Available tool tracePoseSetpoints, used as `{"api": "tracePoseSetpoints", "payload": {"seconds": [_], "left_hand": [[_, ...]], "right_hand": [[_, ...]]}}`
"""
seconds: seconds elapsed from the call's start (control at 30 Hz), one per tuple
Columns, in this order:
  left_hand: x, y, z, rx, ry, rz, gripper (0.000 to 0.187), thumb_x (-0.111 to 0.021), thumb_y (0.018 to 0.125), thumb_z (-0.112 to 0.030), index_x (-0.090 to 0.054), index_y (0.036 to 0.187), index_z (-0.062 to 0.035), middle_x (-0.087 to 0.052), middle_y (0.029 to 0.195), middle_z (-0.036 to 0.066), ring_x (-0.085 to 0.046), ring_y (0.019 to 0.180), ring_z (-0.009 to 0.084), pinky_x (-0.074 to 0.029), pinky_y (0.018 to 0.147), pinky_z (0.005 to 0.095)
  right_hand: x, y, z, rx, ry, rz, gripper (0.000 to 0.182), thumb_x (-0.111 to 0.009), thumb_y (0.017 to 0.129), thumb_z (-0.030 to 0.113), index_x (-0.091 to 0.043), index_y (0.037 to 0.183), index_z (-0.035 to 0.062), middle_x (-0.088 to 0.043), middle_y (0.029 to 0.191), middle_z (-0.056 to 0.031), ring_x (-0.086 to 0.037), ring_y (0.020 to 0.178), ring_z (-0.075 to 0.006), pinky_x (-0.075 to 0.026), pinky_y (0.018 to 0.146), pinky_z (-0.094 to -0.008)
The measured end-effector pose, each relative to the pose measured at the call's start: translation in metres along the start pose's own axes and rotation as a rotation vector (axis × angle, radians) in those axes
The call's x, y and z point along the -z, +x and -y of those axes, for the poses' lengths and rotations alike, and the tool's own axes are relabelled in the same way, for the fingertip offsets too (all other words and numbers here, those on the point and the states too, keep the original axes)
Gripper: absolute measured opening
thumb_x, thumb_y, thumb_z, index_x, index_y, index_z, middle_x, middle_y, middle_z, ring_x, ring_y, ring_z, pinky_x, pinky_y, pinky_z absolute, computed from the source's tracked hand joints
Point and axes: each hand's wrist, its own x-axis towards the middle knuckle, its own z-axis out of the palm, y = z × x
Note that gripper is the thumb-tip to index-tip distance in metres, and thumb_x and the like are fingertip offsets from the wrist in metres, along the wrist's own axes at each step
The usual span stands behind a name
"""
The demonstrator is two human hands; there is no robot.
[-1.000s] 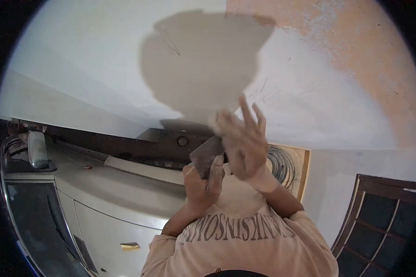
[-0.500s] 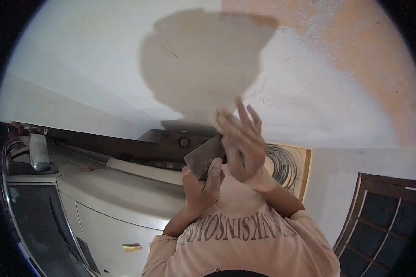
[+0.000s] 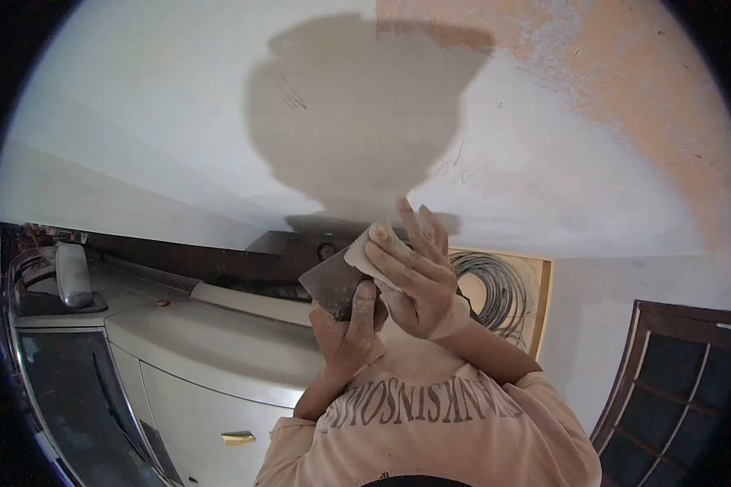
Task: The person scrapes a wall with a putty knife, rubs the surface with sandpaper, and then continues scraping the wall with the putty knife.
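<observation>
My left hand (image 3: pixel 345 341) grips a dark, flat rectangular sheet (image 3: pixel 330 284), its thumb lying across the face, which carries pale dusty marks. Just to the right, my right hand (image 3: pixel 421 284) pinches a pale, flat piece (image 3: pixel 368 258) against the sheet's upper right edge. Two fingers of that hand stay raised and spread, and dust whitens its fingertips. Whether the pale piece and the dark sheet are joined, I cannot tell. Both hands are in front of my chest, close to the wall (image 3: pixel 179 105).
Orange patches (image 3: pixel 625 89) show on the upper right of the white wall. A pale cabinet-like body (image 3: pixel 195 381) stands at left, beside a dark glass panel (image 3: pixel 81 398). Coiled cable (image 3: pixel 495 292) lies in a shallow box at right, near a dark paned frame (image 3: pixel 666 381).
My right hand has come down and left, bringing the pale piece over the dark sheet's edge. My left hand and the sheet have shifted slightly left.
</observation>
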Motion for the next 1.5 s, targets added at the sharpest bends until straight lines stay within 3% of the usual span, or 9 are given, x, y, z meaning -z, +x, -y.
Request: {"api": "tracePoseSetpoints", "payload": {"seconds": [0.33,0.43,0.57,0.77,0.9,1.0,1.27,1.4,1.5], "left_hand": [[0.002,-0.008,0.003,-0.016,0.058,0.026,0.01,-0.05,0.084,-0.005,-0.049,0.087,0.0038,-0.05,0.064,0.002,-0.044,0.047,0.0061,-0.033,0.038,0.0211],[0.001,-0.001,0.001,-0.013,-0.029,-0.006,0.009,-0.051,0.084,-0.005,-0.049,0.087,0.0035,-0.05,0.065,0.003,-0.044,0.047,0.0062,-0.033,0.038,0.0214],[0.007,-0.004,0.003,0.047,-0.099,0.11,0.009,-0.05,0.085,-0.006,-0.049,0.085,0.0034,-0.051,0.065,0.003,-0.044,0.046,0.0064,-0.033,0.038,0.0215],[0.005,-0.006,0.002,-0.039,-0.065,0.104,0.01,-0.05,0.085,-0.006,-0.05,0.087,0.0037,-0.051,0.065,0.004,-0.045,0.047,0.0071,-0.034,0.038,0.0212],[0.008,-0.002,-0.001,-0.04,-0.102,0.005,0.012,-0.05,0.086,-0.009,-0.05,0.087,0.0035,-0.052,0.066,0.004,-0.046,0.046,0.0074,-0.034,0.038,0.0214],[0.012,-0.006,0.003,-0.055,-0.062,0.037,0.015,-0.049,0.087,-0.011,-0.051,0.087,0.0038,-0.054,0.068,0.005,-0.047,0.046,0.0077,-0.034,0.037,0.0218],[0.011,-0.002,0.007,-0.067,-0.108,-0.144,0.015,-0.048,0.088,-0.013,-0.051,0.085,0.0016,-0.053,0.068,0.003,-0.049,0.05,0.0085,-0.037,0.04,0.024],[0.021,-0.005,0.012,-0.073,-0.061,-0.004,0.014,-0.049,0.087,-0.013,-0.051,0.087,0.0009,-0.053,0.071,0.003,-0.048,0.056,0.0081,-0.04,0.046,0.0237],[0.029,0.001,0.025,-0.181,0.061,-0.031,0.013,-0.05,0.087,-0.012,-0.051,0.088,0.0005,-0.054,0.074,0.003,-0.048,0.06,0.0085,-0.041,0.05,0.0236]], "right_hand": [[0.0,0.007,-0.007,-0.066,-0.016,-0.099,0.038,-0.056,0.077,0.008,-0.054,0.116,0.0071,-0.054,0.119,-0.0069,-0.035,0.123,-0.033,-0.019,0.099,-0.0504],[0.001,-0.002,0.001,0.062,-0.076,0.061,0.037,-0.056,0.079,0.01,-0.054,0.116,0.0071,-0.055,0.117,-0.0066,-0.036,0.123,-0.0331,-0.02,0.098,-0.05],[0.002,0.012,-0.005,-0.084,0.008,-0.046,0.035,-0.055,0.08,0.011,-0.055,0.115,0.0084,-0.056,0.116,-0.0073,-0.036,0.123,-0.0333,-0.021,0.097,-0.0495],[-0.001,0.001,-0.007,-0.026,0.006,-0.142,0.035,-0.057,0.079,0.012,-0.056,0.114,0.0092,-0.055,0.118,-0.0067,-0.035,0.123,-0.0332,-0.022,0.097,-0.0498],[0.0,-0.01,-0.003,0.01,-0.09,0.104,0.036,-0.058,0.075,0.017,-0.058,0.111,0.0143,-0.048,0.126,-0.0038,-0.032,0.125,-0.0317,-0.02,0.099,-0.0503],[-0.005,0.004,-0.007,0.016,-0.101,-0.053,0.04,-0.059,0.073,0.019,-0.058,0.113,0.0174,-0.046,0.128,-0.0019,-0.031,0.126,-0.0314,-0.018,0.1,-0.0514],[-0.004,-0.005,0.007,0.026,-0.089,0.125,0.037,-0.059,0.075,0.019,-0.057,0.112,0.0207,-0.048,0.127,0.0005,-0.03,0.126,-0.0313,-0.017,0.101,-0.051],[-0.008,0.012,-0.002,-0.067,-0.056,-0.033,0.03,-0.055,0.082,0.014,-0.058,0.112,0.0195,-0.052,0.122,0.0007,-0.029,0.128,-0.0279,-0.018,0.1,-0.048],[-0.01,-0.007,0.009,0.037,-0.013,0.106,0.033,-0.055,0.082,0.015,-0.056,0.114,0.0181,-0.052,0.122,0.0008,-0.028,0.128,-0.0299,-0.017,0.1,-0.048]]}}
